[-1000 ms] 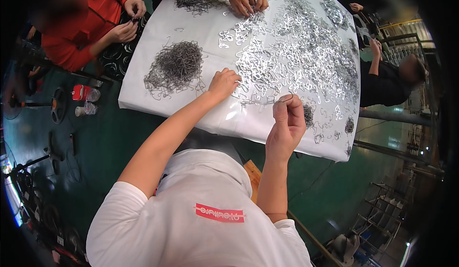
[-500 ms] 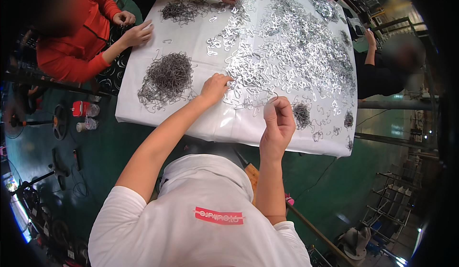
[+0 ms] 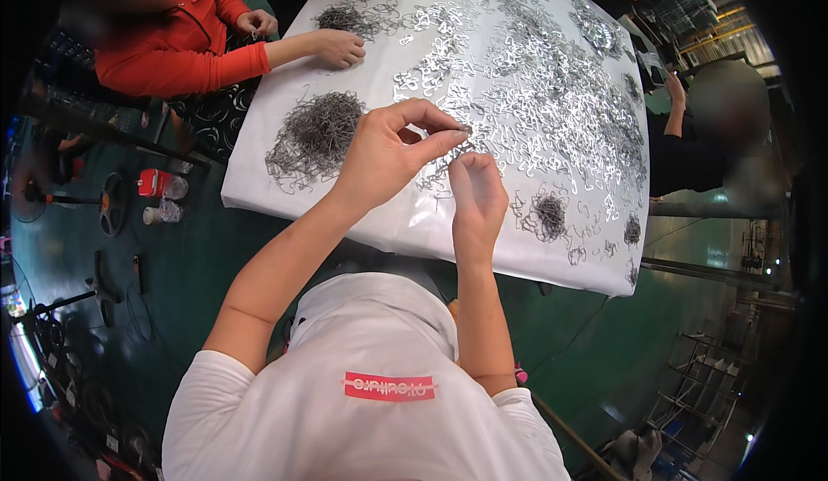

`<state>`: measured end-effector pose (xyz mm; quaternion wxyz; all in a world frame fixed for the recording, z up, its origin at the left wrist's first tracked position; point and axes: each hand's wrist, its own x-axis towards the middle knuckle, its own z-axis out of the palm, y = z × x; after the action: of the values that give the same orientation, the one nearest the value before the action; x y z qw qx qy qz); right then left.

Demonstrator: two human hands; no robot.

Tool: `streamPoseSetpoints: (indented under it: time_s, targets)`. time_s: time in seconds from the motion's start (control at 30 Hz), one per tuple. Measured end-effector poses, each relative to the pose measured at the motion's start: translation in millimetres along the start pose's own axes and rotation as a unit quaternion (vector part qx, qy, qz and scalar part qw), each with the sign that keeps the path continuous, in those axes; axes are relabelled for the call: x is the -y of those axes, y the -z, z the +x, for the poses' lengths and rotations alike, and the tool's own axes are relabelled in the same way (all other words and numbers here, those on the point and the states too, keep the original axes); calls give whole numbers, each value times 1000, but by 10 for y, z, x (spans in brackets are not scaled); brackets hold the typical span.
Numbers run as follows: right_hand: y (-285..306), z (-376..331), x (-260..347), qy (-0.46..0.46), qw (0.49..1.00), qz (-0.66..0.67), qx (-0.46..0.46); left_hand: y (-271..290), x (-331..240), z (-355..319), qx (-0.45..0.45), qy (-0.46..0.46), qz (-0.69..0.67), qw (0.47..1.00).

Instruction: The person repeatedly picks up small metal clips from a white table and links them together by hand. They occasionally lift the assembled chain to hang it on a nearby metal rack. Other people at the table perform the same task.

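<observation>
While both hands were spread apart on the sheet a second ago, they are now being held together above the near part of the white-covered table (image 3: 405,231), so a picked-up piece appears to be being worked between them rather than searched for. A small metal piece (image 3: 463,128) is being pinched between thumb and forefinger of the left hand (image 3: 384,155), with the other fingers curled loosely; the right hand (image 3: 476,195) is being held just below it with its fingers bunched and closed, though whether anything is gripped in it cannot be told. The left hand, which was lying flat on the bright clips half a second ago, is being kept clear of the surface. Two heaps of dark wire bits are being counted on the near side: a large heap (image 3: 317,133) to the left of the hands and a small heap (image 3: 548,214) to the right, with a third dark pile (image 3: 343,19) lying near the far left edge. One wide spread of shiny clips (image 3: 552,76), too many to be counted, is being left across the middle and right. One person in a red top (image 3: 181,46) is being seen at the left with two hands at the table edge, and another person's dark sleeve (image 3: 681,149) at the right.
</observation>
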<state>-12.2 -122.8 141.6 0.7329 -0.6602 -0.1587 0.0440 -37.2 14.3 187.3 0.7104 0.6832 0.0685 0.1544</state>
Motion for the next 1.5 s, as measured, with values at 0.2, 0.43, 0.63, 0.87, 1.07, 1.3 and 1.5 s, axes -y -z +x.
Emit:
streamPoseSetpoints:
  time_s: [0.2, 0.43, 0.63, 0.87, 1.07, 1.3, 1.5]
  targets:
    - [-7, 18, -273, -2, 998, 5, 56, 183, -40, -146, -46, -34, 13, 998]
    - [-94, 343, -1525, -123, 945, -275, 131, 552, -267, -451, -120, -75, 16, 990]
    - [-576, 321, -1911, -43, 831, -505, 230, 831, -393, -652, -191, -90, 55, 976]
    - [-724, 249, -1957, 14, 748, -618, 241, 1003, -380, -902, -246, -81, 69, 963]
    - [-367, 253, -1883, 37, 826, -523, 207, 1006, -354, -995, -244, -66, 59, 966]
    - [-199, 208, -1530, -228, 959, -135, 103, 855, -339, -898, -193, -65, 88, 975]
    - [-224, 109, -206, -202, 968, 100, 111, 667, -331, -786, -143, -76, 128, 978]
